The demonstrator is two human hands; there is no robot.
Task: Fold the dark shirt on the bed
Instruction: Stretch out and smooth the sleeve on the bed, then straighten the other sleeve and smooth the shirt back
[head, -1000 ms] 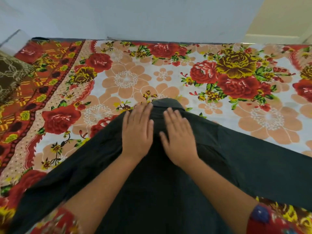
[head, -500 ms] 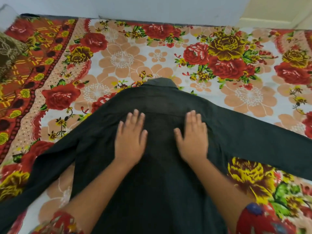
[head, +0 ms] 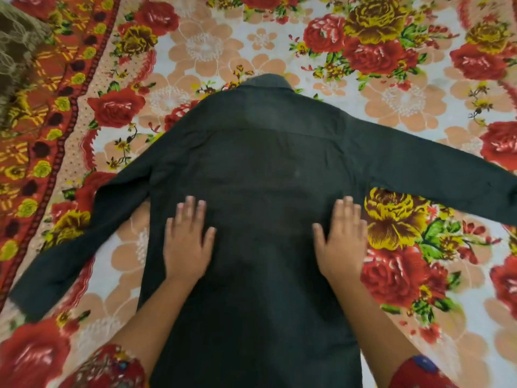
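Note:
The dark shirt (head: 263, 163) lies flat, back side up, on the flowered bed sheet (head: 201, 49), collar pointing away from me. Both long sleeves spread outward, one toward the lower left, one toward the right edge. My left hand (head: 187, 242) rests palm down on the left part of the shirt's body with straight fingers. My right hand (head: 341, 242) presses flat on the right part, close to the side seam. Neither hand grips any cloth. The shirt's hem is out of frame below.
A brown patterned cushion or blanket (head: 16, 49) sits at the upper left corner. The sheet's red and orange border (head: 42, 141) runs along the left side. Bare sheet surrounds the shirt on all visible sides.
Both hands have slid from near the collar down the shirt's back and apart toward its sides, smoothing it. The view has tilted down, and the sleeves now show fully.

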